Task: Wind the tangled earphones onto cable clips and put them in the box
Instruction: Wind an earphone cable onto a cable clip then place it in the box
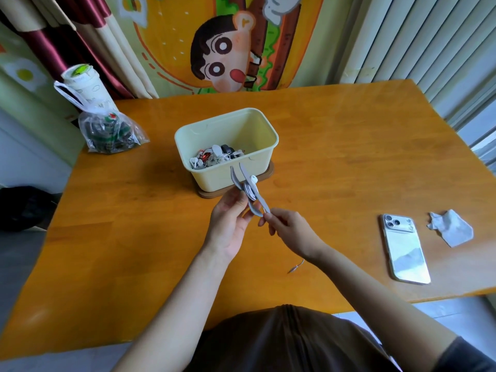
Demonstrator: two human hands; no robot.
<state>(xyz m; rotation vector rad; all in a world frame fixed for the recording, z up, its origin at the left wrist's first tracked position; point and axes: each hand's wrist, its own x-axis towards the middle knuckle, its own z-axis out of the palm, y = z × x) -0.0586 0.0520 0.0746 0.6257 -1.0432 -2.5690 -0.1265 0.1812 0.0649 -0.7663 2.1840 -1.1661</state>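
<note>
A grey X-shaped cable clip (248, 190) with white earphone cable wound round its middle is held up just in front of the cream box (264, 165). My left hand (230, 221) grips the clip at its lower left side. My right hand (288, 228) pinches the clip's lower right tip. A white earbud sticks out at the clip's upper right. The earphone plug (295, 267) hangs below my right wrist over the table. Inside the box lie several wound earphones (214, 155).
The box stands on a brown lid on the wooden table (349, 162). A white phone (404, 248) and a crumpled tissue (451, 227) lie at the right. A plastic bag (108, 132) and a cup (86, 87) sit at the far left corner.
</note>
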